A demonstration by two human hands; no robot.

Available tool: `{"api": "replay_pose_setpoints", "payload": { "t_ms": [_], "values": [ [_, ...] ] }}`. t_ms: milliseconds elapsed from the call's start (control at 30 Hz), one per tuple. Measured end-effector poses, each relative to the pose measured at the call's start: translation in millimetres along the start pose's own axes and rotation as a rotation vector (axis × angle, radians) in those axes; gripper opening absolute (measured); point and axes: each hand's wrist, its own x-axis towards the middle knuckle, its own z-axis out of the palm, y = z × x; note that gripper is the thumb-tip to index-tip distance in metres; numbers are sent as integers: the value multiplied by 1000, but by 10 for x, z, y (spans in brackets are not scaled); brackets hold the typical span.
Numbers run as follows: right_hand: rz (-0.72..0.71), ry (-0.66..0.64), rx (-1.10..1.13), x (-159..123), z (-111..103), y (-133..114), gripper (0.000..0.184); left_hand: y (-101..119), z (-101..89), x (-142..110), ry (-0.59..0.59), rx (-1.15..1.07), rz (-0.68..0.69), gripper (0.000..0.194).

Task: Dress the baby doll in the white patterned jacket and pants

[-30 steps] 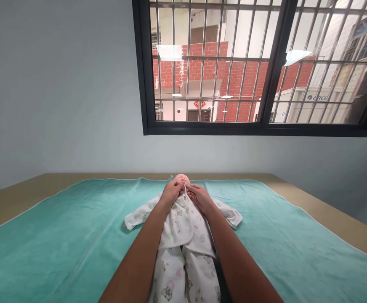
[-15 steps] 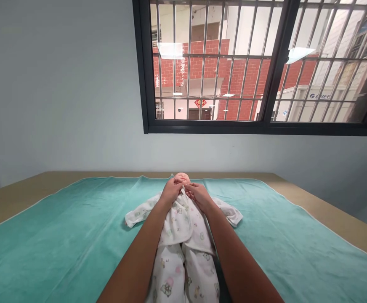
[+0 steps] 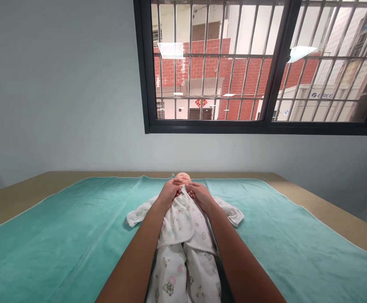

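Observation:
A baby doll (image 3: 183,177) lies on its back, head at the far end. It wears a white baby shirt (image 3: 179,225) with small printed figures and matching trousers (image 3: 170,275). At the neckline, my left hand (image 3: 170,192) has its fingers closed on the shirt's collar from the left. From the right, my right hand (image 3: 201,195) pinches the collar edge just below the doll's chin. The shirt's front panels overlap across the chest. Both sleeves stretch out sideways past my forearms. Just what lies between my fingertips is too small to make out.
Under the doll a teal towel (image 3: 76,235) covers most of a wooden-topped table (image 3: 325,214). The table's far edge meets a pale wall (image 3: 76,92). A dark-framed window (image 3: 202,127) with metal bars is set in the wall above.
Both hands stay at the collar, with only slight finger movement. The left hand's fingers have shifted a little. The whole view has drifted slightly.

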Motion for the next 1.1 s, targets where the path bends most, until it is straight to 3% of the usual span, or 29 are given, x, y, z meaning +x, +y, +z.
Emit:
{"api": "replay_pose_setpoints", "payload": {
  "t_ms": [167,400,667,900,1100],
  "values": [
    [-4,25,-18,29,14,5,31,40,26,-65,-60,74,60,36],
    [8,80,-67,1,51,-34,27,-72,100,13,87,253,194,33],
    [69,128,-134,20,62,-66,29,-92,117,12,132,393,313,35],
    [73,147,-159,23,72,-67,24,-98,106,-7,150,411,302,16],
    [14,172,-199,50,78,-26,26,-146,60,55,250,410,250,8]
  ]
}}
